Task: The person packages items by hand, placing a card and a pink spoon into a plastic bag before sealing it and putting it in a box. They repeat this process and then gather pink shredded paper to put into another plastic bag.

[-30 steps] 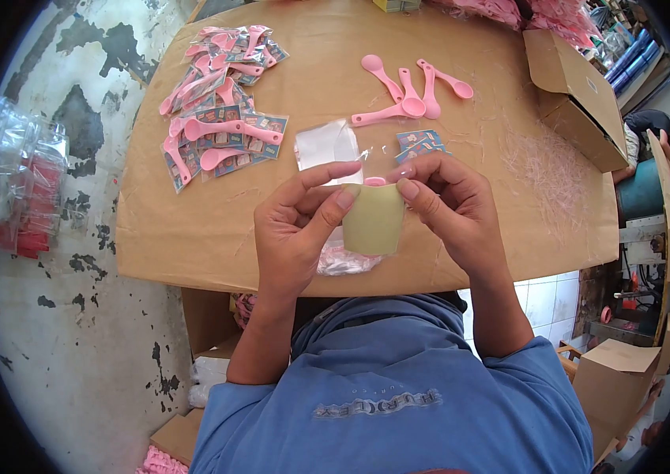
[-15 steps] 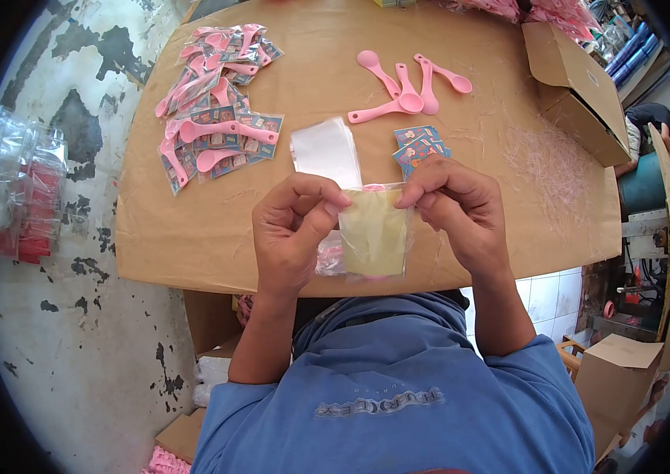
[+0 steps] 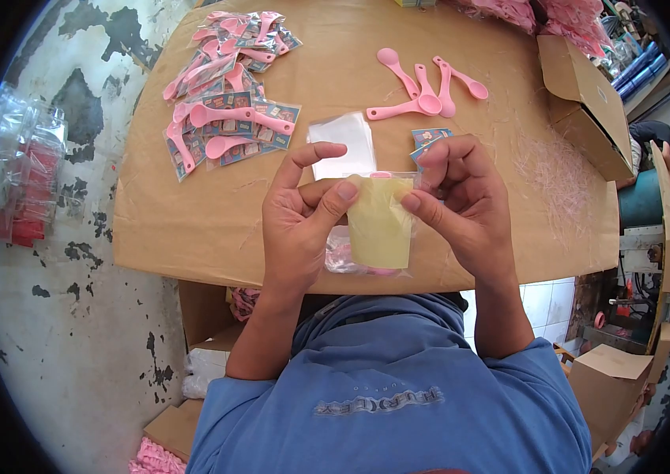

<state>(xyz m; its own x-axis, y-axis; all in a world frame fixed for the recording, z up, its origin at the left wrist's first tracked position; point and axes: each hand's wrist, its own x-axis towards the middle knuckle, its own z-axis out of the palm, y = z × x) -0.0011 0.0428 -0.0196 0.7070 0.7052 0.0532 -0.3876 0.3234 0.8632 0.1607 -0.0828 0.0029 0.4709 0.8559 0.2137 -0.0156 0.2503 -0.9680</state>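
Observation:
A clear plastic bag (image 3: 382,229) with a pale yellow card inside hangs upright between my hands, pink showing at its top and bottom. My left hand (image 3: 303,217) pinches its upper left corner with thumb and finger, the index finger raised. At the upper right corner, my right hand (image 3: 469,205) grips with the thumb and curled fingers. Just beyond lies a stack of white-looking bags (image 3: 340,142). Blue printed cards (image 3: 430,136) sit partly hidden behind my right hand. Another clear packet with pink in it (image 3: 340,251) rests under the held bag's left side.
Packed pink spoons (image 3: 228,118) are piled at the table's left. Several loose pink measuring spoons (image 3: 426,91) lie towards the back. An open cardboard box (image 3: 584,103) and thin plastic strands (image 3: 556,178) occupy the right side. Another person (image 3: 659,138) bends down beyond.
My thumbs have come up onto the yellow face of the bag, and my left index finger has lifted off. The view has shifted slightly; the bag stays between both hands.

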